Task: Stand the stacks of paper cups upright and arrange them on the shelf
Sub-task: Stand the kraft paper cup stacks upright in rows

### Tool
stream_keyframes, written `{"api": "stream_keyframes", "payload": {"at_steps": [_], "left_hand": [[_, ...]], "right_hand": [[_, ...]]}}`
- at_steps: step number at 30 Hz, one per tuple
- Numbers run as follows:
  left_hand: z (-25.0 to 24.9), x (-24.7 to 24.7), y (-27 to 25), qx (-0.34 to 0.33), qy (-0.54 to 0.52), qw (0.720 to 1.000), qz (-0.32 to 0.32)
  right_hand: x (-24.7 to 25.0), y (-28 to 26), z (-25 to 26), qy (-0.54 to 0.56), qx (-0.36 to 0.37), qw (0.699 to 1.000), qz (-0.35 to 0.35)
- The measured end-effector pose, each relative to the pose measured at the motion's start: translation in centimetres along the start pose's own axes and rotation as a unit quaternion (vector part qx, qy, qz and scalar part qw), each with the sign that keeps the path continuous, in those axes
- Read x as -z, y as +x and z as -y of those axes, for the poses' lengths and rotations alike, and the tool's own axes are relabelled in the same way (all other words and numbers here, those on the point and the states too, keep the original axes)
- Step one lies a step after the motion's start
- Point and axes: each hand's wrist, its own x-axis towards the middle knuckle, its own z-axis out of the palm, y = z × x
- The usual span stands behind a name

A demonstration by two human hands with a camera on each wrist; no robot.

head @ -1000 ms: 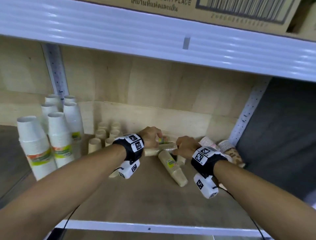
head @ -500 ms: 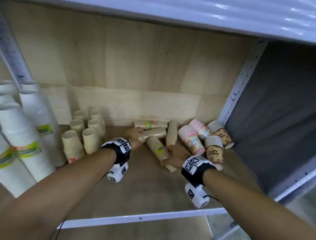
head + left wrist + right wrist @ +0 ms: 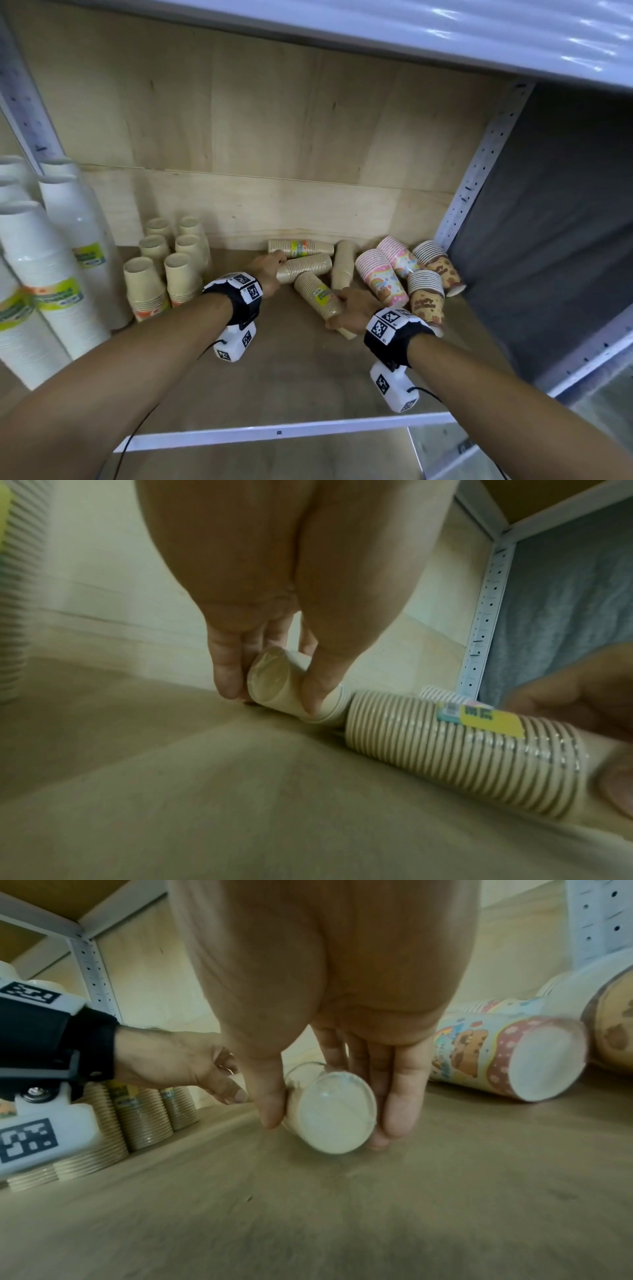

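Several beige paper-cup stacks lie on their sides on the wooden shelf [image 3: 301,377]. My left hand [image 3: 274,270] [image 3: 270,696] pinches the narrow closed end of one lying beige stack [image 3: 310,269] [image 3: 274,677] between thumb and fingers. My right hand [image 3: 346,305] [image 3: 334,1123] grips the near closed end of a beige stack with a yellow label [image 3: 317,294] [image 3: 330,1112] [image 3: 462,745], thumb on one side, fingers on the other. Both stacks still rest on the shelf. Two more beige stacks [image 3: 299,248] [image 3: 342,267] lie behind them.
Upright beige stacks [image 3: 161,270] [image 3: 137,1118] stand to the left, tall white stacks [image 3: 51,257] beyond them. Pink patterned stacks [image 3: 380,281] [image 3: 496,1056] and brown patterned stacks [image 3: 426,298] lie at the right by the white upright post [image 3: 479,171]. A white rail [image 3: 274,433] edges the shelf front.
My right hand left the back stack and came to the near end of the labelled stack. My left hand stays on its stack. The head view swung right and down.
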Motion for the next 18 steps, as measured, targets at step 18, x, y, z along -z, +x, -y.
{"api": "stream_keyframes", "payload": {"at_steps": [18], "left_hand": [[-4.4,10.0,-3.4,-0.045,-0.014,0.999,-0.017]], "right_hand": [[8.3,-0.8,4.4,-0.063,0.054,0.995,-0.053]]}}
